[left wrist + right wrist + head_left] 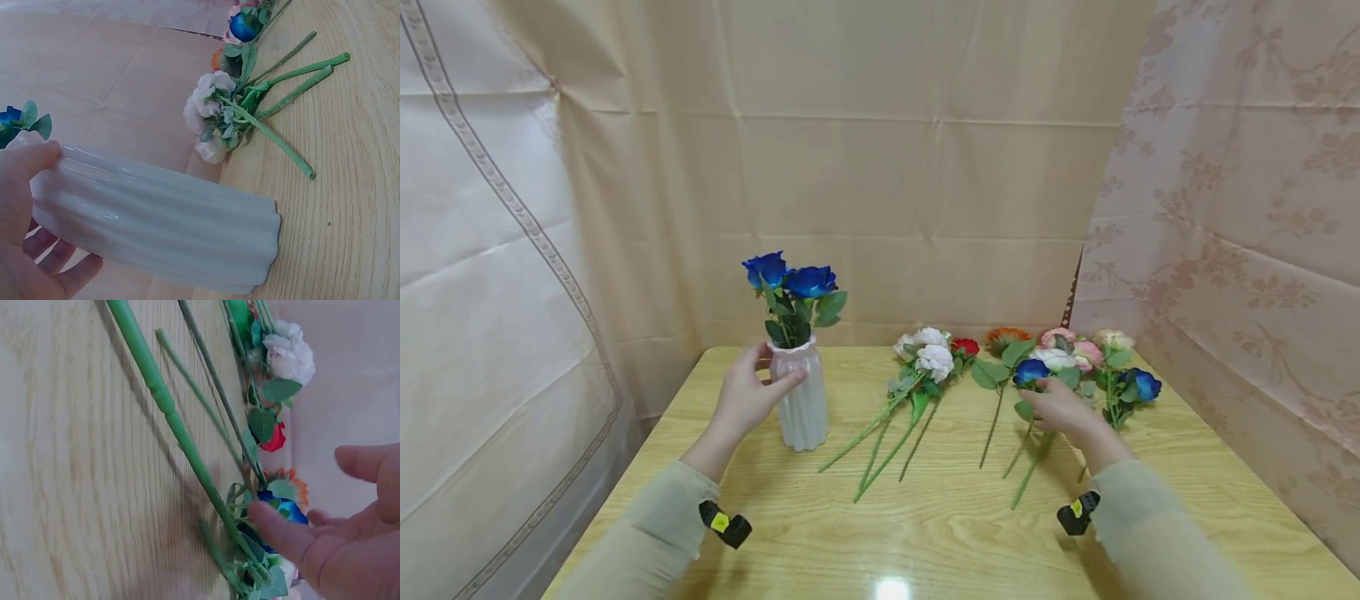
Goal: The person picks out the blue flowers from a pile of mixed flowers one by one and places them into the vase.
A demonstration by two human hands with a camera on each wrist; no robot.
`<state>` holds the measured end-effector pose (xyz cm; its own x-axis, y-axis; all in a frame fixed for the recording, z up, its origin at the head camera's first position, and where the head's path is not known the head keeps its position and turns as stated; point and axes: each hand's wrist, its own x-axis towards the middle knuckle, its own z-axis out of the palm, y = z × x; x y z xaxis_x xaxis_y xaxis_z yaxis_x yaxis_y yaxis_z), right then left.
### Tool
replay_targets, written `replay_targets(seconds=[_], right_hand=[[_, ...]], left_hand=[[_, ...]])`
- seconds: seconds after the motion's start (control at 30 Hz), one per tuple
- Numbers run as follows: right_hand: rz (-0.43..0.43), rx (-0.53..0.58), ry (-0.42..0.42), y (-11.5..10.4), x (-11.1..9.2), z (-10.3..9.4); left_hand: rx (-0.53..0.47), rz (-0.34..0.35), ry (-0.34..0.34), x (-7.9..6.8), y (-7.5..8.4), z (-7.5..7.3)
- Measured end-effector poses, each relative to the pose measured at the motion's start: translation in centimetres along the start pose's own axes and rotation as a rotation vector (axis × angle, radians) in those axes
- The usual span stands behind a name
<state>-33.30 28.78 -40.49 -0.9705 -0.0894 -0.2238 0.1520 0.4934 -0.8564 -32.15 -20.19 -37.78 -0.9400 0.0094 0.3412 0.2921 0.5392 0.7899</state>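
A white ribbed vase point(803, 410) stands upright on the table, with blue roses point(812, 282) and their leaves rising from its mouth. My left hand point(752, 395) grips the vase near its neck; in the left wrist view the thumb lies on one side and the other fingers curl round the far side. Over at the right, my right hand point(1066, 412) is at a blue rose point(1032, 372) lying among other flowers. Its thumb and fingers are spread apart in the right wrist view, with one fingertip close by the rose's leaves and a thick green stem point(178, 428).
Between the hands lie white flowers point(935, 362) and a red rose point(965, 346), stems toward me. Beyond the right hand are an orange flower point(1006, 338), pink flowers point(1087, 355) and another blue rose point(1142, 385). Curtains point(910, 183) hang behind the table point(940, 533).
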Motion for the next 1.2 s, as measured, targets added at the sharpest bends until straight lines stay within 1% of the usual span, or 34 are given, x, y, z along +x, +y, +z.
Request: replay_targets(seconds=[0.17, 0.27, 0.43, 0.5, 0.7, 0.93, 1.03, 1.2], right_hand=[[-0.037, 0.05, -0.022, -0.1, 0.4, 0.7], [-0.054, 0.052, -0.025, 0.1, 0.4, 0.8], [-0.028, 0.045, -0.024, 0.5, 0.0, 0.1], [-0.01, 0.01, -0.013, 0.7, -0.2, -0.4], [0.031, -0.173, 0.036, 1.2, 0.0, -1.5], [0.043, -0.231, 0.059, 1.1, 0.2, -1.2], [0.029, -0.201, 0.035, 0.6, 0.3, -0.7], [-0.033, -0.048, -0.019, -0.1, 0.5, 0.3]], left_hand=[[-0.002, 0.006, -0.002, 0.0, -0.1, 0.0], [-0.006, 0.013, -0.005, 0.0, -0.1, 0.0], [-0.01, 0.015, -0.006, 0.1, 0.0, 0.1], [-0.012, 0.016, -0.006, 0.1, 0.1, 0.1], [-0.007, 0.007, -0.005, 0.0, 0.1, 0.0], [-0.004, 0.004, -0.009, 0.0, 0.0, -0.1], [-0.009, 0.001, -0.008, 0.0, 0.0, -0.1], [-0.002, 0.011, -0.007, 0.0, 0.0, 0.0]])
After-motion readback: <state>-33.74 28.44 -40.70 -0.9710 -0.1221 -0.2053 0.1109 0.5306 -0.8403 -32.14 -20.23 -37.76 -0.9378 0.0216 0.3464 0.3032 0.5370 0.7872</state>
